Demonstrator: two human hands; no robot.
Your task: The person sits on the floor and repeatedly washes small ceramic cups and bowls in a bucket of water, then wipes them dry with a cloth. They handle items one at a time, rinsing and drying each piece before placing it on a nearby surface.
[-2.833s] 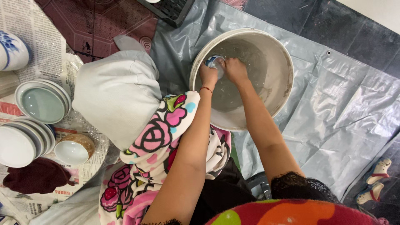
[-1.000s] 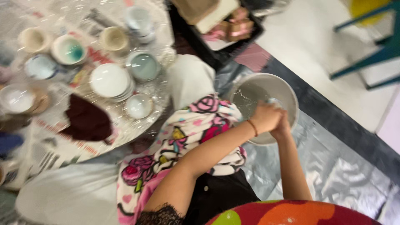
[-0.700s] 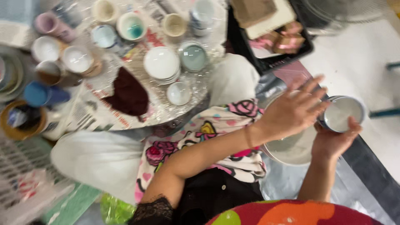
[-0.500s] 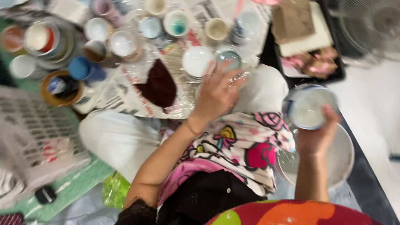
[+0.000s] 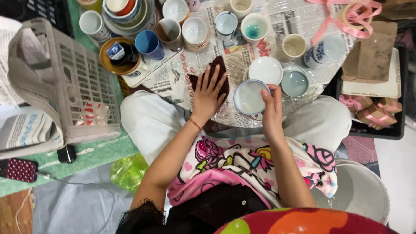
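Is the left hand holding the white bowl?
No: the left hand lies flat on the dark maroon cloth, while the right hand grips the white bowl by its rim.

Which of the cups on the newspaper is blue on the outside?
The solid blue ceramic cup at upper left, beside the brown saucer. The other cups are white, cream or patterned.

Newspaper-covered floor (image 5: 182,71) under clear plastic sheet (image 5: 242,56), crowded with ceramic cups (image 5: 149,43), bowls (image 5: 195,30).
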